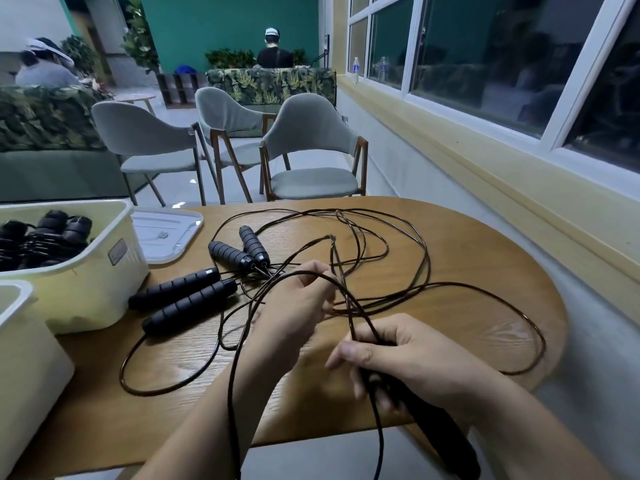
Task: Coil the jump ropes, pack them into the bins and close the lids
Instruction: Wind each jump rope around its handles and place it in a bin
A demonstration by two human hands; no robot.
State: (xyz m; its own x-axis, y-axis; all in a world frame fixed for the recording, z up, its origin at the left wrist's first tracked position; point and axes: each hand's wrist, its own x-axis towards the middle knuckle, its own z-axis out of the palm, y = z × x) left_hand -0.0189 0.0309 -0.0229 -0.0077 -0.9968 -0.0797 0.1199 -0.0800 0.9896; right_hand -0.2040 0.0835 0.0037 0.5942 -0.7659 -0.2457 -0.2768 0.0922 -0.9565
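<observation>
Right hand [408,362] grips a rope handle [437,427]; left hand [298,306] pinches the cord [346,293] just beyond.

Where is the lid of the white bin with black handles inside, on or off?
Off. The bin is open on top, handles showing inside, and a white lid lies flat on the table beside it.

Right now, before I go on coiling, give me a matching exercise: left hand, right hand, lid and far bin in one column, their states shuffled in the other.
Things:
1. left hand
2. right hand
3. lid
4. far bin

States:
A. lies flat on the table, beside the bin
B. grips a black handle
C. holds packed ropes
D. pinches the cord

Pairs: 1-D, 2-B, 3-A, 4-C.
</observation>
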